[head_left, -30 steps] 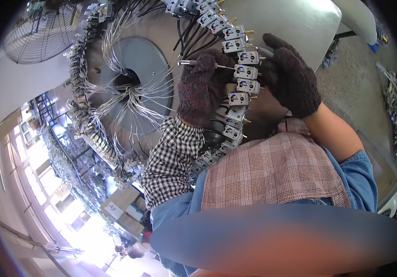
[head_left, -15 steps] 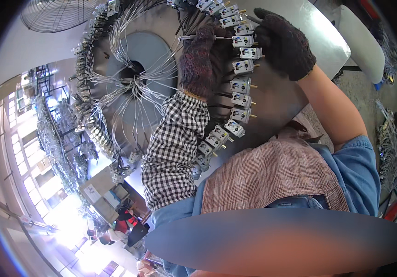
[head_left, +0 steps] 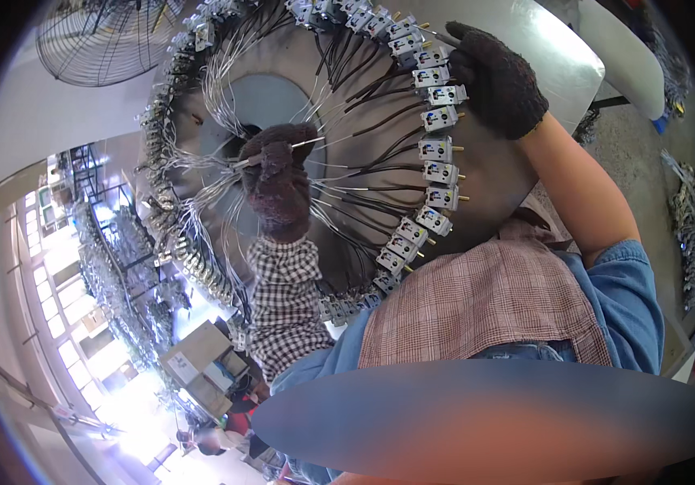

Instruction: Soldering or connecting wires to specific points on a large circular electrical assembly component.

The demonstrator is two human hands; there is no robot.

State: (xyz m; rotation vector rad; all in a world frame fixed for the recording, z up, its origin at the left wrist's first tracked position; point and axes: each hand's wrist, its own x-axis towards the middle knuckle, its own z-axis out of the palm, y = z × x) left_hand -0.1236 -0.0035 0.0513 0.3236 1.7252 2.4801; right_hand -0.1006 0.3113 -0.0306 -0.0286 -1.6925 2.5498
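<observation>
My left hand (head_left: 278, 182), in a dark knitted glove, is closed around a thin metal rod (head_left: 308, 142) over the hub of a round table. Pale thin wires (head_left: 210, 158) gather beside and below that hand; whether it holds any is hidden. My right hand (head_left: 502, 85), gloved too, is closed on a slim dark stick-like tool (head_left: 442, 37) at the far right rim. The tool's tip is near a ring of small silver boxy units (head_left: 441, 119) with brass-coloured stems. Black-sleeved leads (head_left: 388, 123) run from these units towards the hub.
The units stand around the rim of the dark round table (head_left: 485, 174), which has a grey centre disc (head_left: 238, 90). A wire fan (head_left: 105, 40) stands at the far left. Racks of hanging wires (head_left: 113, 267) line the left side. A pale panel (head_left: 626, 61) lies at the far right.
My left hand has moved left and nearer, from beside the right-hand units to the hub, with the rod still in it. My right hand stays at the far right rim.
</observation>
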